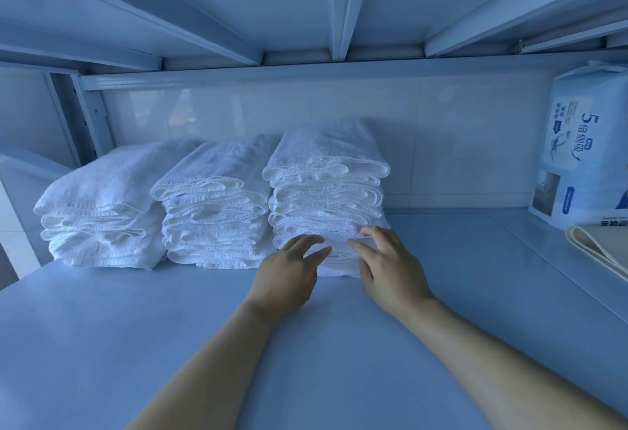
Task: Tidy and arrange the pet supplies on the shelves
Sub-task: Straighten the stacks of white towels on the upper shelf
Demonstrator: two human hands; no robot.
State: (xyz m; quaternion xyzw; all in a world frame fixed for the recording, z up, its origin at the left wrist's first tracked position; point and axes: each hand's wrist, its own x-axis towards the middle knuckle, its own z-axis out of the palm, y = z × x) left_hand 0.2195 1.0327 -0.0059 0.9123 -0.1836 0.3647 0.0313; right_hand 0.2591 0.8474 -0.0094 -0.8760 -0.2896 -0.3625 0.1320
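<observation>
Three stacks of folded white towels stand side by side on the metal shelf (136, 327): a left stack (98, 205), a middle stack (214, 202) and a taller right stack (326, 188). My left hand (289, 273) and my right hand (387, 266) are both at the front foot of the right stack. Their fingers are spread and the fingertips touch the lowest towels. Neither hand grips anything.
A white and blue pack of pet pads (584, 151) stands at the far right of the shelf. A flat beige item (601, 246) lies in front of it. The upper shelf's beams (343, 8) hang close overhead. A tiled wall (458, 144) closes the back.
</observation>
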